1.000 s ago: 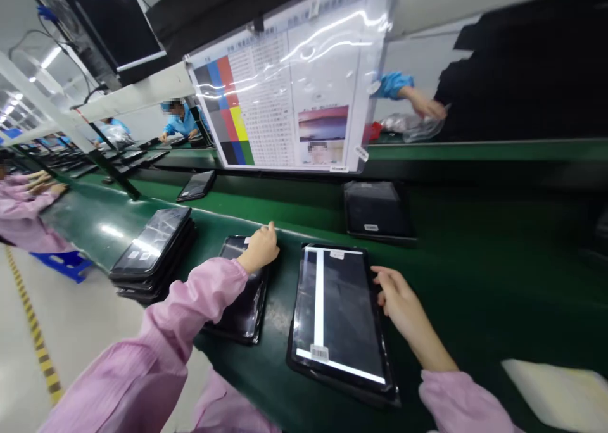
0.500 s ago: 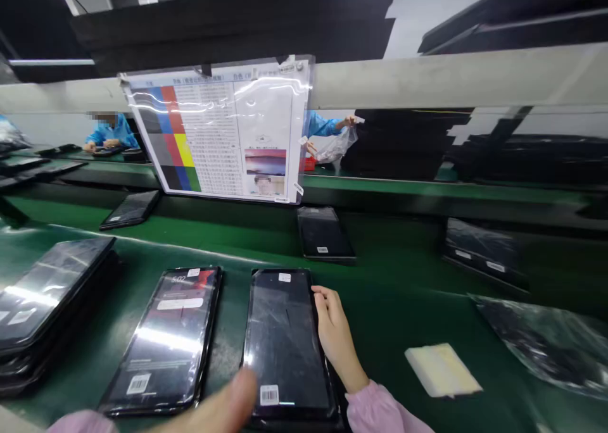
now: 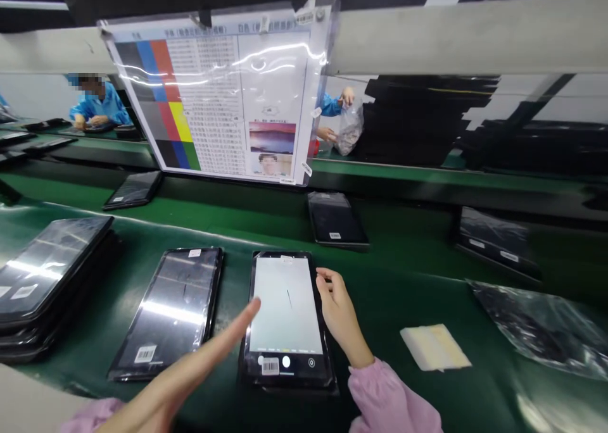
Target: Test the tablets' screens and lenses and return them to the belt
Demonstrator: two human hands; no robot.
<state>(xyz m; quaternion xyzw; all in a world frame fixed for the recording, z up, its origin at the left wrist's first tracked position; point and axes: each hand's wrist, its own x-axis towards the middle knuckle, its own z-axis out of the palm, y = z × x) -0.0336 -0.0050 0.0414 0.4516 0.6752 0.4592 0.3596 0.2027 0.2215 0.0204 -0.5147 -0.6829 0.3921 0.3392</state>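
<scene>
The tablet in front of me lies flat, its screen lit with a pale camera view and a white round button near the bottom. My right hand is at its upper right edge, fingers curled in against the side. Over its left edge reaches my left hand, fingers stretched out and the tip above the screen; whether it touches the glass I cannot tell. A second tablet, dark-screened with a barcode label, lies to the left.
Stacked tablets stand at far left. More tablets lie on the green ledge behind. A pale yellow pad and a clear plastic bag are to the right. A laminated chart hangs ahead; co-workers in blue sit beyond.
The front tablet's screen has gone from dark to the bright camera view. The left tablet's lit screen has gone dark. My left hand has moved up and its fingers now reach over the screen.
</scene>
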